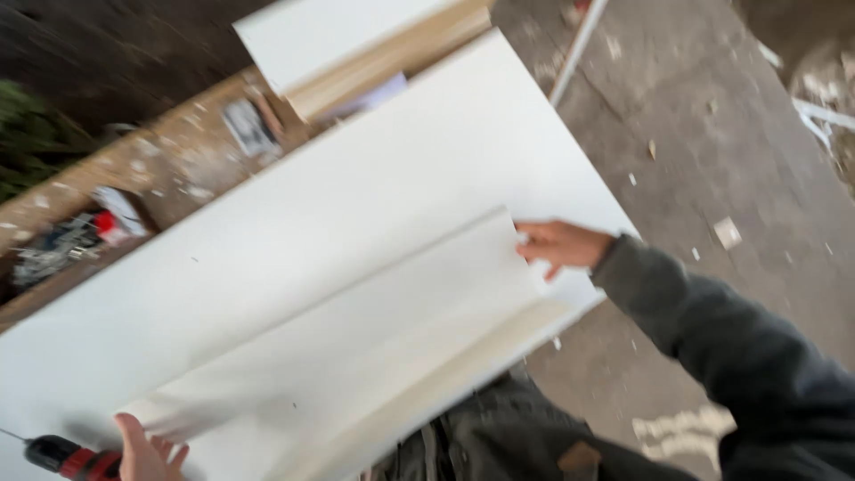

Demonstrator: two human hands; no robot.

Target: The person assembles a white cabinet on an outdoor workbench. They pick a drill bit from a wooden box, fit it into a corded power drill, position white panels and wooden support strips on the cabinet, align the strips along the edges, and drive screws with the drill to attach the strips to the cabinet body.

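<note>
White board is what both hands are on: a narrower white panel [356, 347] lies on top of a much larger white sheet [338, 187], which rests on a long wooden counter [169, 165] running from near left to far right. The right hand [557, 245] grips the far right end of the narrow panel, its fingers curled around that short edge with the thumb on top. The left hand [147, 454] sits at the near left end, fingers spread and lightly bent against the panel's corner; whether they actually clamp the edge I cannot tell, since the picture is blurred and cut off there.

Judging by this two-ended hold, the step in hand looks like lifting or shifting the narrow panel along the big sheet. A clean move would call for both ends rising evenly, so the long piece does not twist or drag a corner.

Just left of the left hand a red and black drill [67, 459] lies touching the near edge of the sheet, close enough to be bumped. Farther off, another stack of white boards [347, 40] overhangs the far end, and small clutter [80, 236] sits on the counter's left part. Open room lies to the right, over the dusty concrete floor [730, 142], strewn with scraps; the person's own jacket presses against the near edge.
</note>
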